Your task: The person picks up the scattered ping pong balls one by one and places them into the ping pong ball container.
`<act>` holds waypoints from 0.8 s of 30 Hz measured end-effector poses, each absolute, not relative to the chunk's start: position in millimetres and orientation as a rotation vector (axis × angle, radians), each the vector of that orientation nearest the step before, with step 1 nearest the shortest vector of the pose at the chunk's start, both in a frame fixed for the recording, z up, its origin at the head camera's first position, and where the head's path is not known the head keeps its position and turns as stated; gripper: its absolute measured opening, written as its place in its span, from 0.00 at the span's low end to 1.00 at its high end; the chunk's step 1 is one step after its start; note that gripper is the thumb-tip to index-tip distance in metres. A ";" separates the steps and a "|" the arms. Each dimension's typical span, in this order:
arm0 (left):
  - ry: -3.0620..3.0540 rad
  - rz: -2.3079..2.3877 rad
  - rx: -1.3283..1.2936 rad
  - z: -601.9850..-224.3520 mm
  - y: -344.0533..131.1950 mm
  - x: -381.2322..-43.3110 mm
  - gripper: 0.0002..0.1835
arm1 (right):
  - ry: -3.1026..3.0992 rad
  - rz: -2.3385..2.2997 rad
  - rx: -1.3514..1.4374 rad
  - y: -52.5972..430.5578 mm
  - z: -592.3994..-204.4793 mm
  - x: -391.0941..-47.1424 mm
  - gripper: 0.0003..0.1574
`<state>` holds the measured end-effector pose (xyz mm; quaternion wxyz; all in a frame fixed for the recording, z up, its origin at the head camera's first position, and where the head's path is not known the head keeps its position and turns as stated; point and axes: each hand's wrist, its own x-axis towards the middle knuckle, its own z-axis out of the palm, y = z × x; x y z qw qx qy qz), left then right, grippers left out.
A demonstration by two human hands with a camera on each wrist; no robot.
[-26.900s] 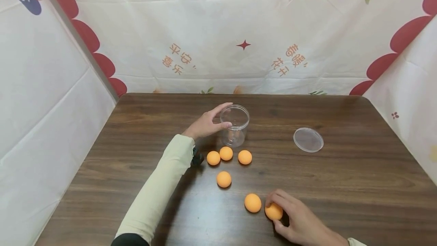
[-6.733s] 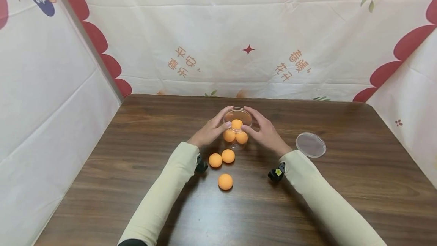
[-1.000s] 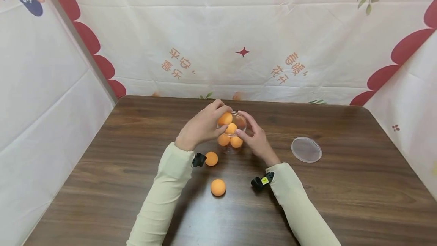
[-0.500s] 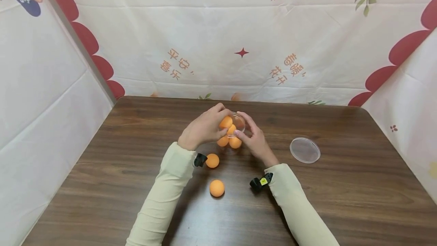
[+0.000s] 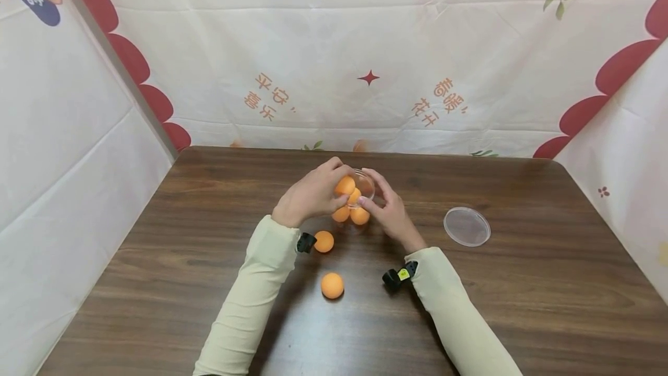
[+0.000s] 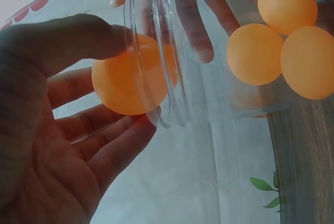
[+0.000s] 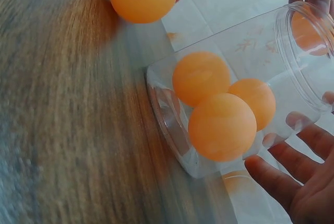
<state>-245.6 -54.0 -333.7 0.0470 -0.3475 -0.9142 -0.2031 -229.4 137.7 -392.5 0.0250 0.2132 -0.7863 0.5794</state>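
Note:
My left hand (image 5: 312, 195) pinches an orange ping-pong ball (image 6: 116, 85) between thumb and fingers at the mouth of a clear plastic jar (image 5: 368, 189). In the left wrist view this ball sits partly behind the jar's ridged rim. My right hand (image 5: 390, 214) grips the jar from the right, its thumb near the rim and fingers round the far side. Three orange balls (image 7: 222, 127) lie clustered inside, low in the jar, as the right wrist view shows. One loose ball (image 5: 324, 241) rests on the table near my left wrist; another ball (image 5: 332, 286) lies closer to me.
A clear round lid (image 5: 467, 226) lies flat on the brown wooden table (image 5: 532, 283), right of the jar. Behind the table hangs a printed white cloth (image 5: 334, 45); similar cloth walls flank both sides. Each wrist carries a small black camera (image 5: 392, 278).
Several balls lay outside the nearly empty jar at first; three were inside later. Since 6.7 seconds ago, my left hand went from the jar to a ball. Over the last second, little has moved.

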 end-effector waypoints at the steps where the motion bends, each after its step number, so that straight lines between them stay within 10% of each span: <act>1: -2.792 -0.618 -1.062 -333.5 -54.2 -245.5 0.19 | -2.430 1.791 0.662 137.8 -393.1 -229.8 0.36; 24: -2.844 -0.597 -1.005 -327.4 -62.7 -235.5 0.16 | -2.422 1.748 0.665 138.4 -401.1 -236.1 0.36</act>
